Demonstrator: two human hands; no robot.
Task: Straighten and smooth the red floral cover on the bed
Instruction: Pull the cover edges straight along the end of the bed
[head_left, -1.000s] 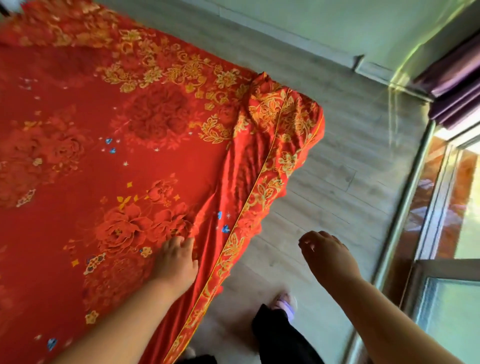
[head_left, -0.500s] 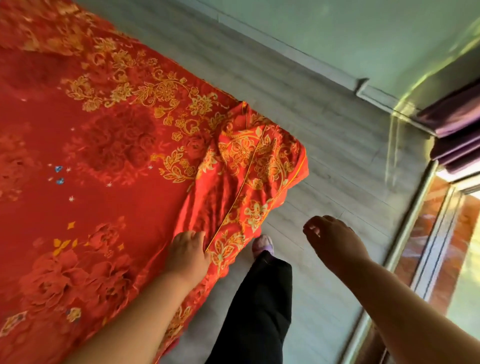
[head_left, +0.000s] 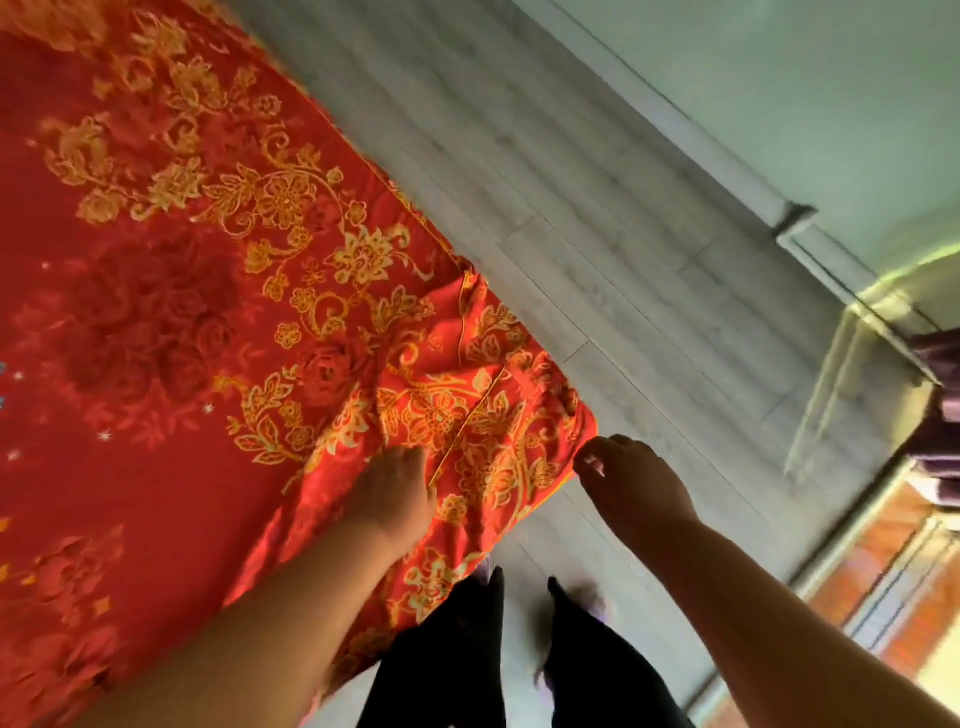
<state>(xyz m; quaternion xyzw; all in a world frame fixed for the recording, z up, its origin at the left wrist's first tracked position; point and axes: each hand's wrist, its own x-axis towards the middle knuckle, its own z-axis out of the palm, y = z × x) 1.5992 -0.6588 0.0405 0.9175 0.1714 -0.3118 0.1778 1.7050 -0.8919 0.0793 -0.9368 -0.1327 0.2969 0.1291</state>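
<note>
1. Grey plank floor (head_left: 597, 218) fills the area beyond the bed, bounded by a pale wall with a white skirting board (head_left: 691, 150) at the far side.
2. Bed (head_left: 556, 493): its near corner shows only as a shape under the fabric; nothing of the frame or mattress is exposed.
3. Red floral cover (head_left: 156, 322): lies spread over the bed top, red ground with gold flower scrolls along its edge band. At the bed's corner the fabric is bunched into folds and creases, with a gold-piped hem (head_left: 478, 400) running across the rumpled part. The corner flap overhangs the bed edge toward the floor.
4. Left hand (head_left: 395, 493): palm down, fingers extended and flat on the cover just inside the corner, touching the fabric beside the piped hem. It presses and grips nothing.
5. Right hand (head_left: 628, 483): held in the air just beside the overhanging corner of the cover, fingers loosely curled, empty. Contact with the fabric edge cannot be determined.
6. Person's legs in black trousers (head_left: 452, 660) stand on the floor at the corner of the bed.
7. Purple curtain (head_left: 940, 395) hangs at the right edge of view, beside a bright window frame (head_left: 883, 582); this area is blurred.
</note>
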